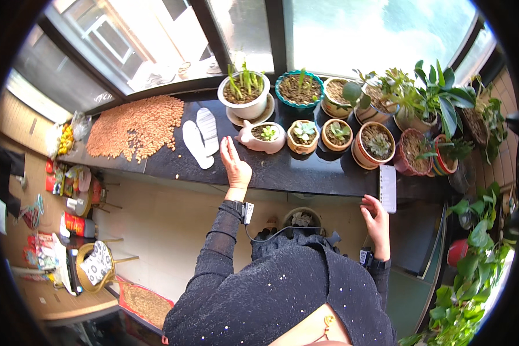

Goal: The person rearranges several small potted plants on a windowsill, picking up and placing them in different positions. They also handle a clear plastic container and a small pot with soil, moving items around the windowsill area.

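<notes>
My left hand (236, 171) is stretched out over the front edge of the dark counter, palm side turned right, holding nothing. It is between a pair of white insoles (197, 144) and a pink animal-shaped planter (265, 144) with a small succulent in it. My right hand (377, 224) hangs just off the counter's front edge, fingers apart and slightly bent, with nothing seen in them. Beside its fingertips a small spiral notepad (388, 187) lies at the counter edge, partly sticking out. A small succulent pot (373, 147) stands behind the notepad.
Shelled peanuts or similar pinkish kernels (135, 127) are spread on the counter's left. Several potted plants, including a white pot (243, 104) and a teal pot (299, 92), stand along the window. A bin (301, 219) is below; a trailing plant (473, 242) hangs at right.
</notes>
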`<state>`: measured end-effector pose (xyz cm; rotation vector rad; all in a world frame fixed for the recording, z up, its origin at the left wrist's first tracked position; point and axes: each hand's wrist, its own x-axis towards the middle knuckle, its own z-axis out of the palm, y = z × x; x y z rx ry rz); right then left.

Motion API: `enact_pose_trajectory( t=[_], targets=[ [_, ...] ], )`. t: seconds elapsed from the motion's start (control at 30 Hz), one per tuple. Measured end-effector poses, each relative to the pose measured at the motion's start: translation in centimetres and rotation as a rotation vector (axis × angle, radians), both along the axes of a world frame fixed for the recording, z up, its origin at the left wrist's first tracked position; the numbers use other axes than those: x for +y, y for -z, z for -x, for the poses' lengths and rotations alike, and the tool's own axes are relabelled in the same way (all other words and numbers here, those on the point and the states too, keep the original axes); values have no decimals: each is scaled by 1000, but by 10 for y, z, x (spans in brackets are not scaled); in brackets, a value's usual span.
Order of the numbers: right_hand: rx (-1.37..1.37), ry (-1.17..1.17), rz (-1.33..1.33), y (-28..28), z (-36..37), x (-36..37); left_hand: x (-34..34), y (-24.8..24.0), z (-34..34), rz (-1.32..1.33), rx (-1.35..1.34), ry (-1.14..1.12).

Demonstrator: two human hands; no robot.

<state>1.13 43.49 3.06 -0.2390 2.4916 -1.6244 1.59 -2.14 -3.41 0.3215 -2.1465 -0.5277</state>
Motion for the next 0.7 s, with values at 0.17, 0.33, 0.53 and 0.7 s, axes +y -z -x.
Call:
enact_pose_trajectory(
  t=[0.17,0.33,0.53,0.7],
  targets=[
    [-48,4,-14,-2,3,-1,2,-4,-2,-33,-11,-20],
    [-100,-41,-2,-4,6,-12,5,-2,-4,-114,-65,-38],
    [-83,-121,-1,-12,9,-33,4,3,-5,-166,-59,-27],
    [-101,-123,-38,-20,4,-49,4,0,-6,-194,-40,6]
  ],
)
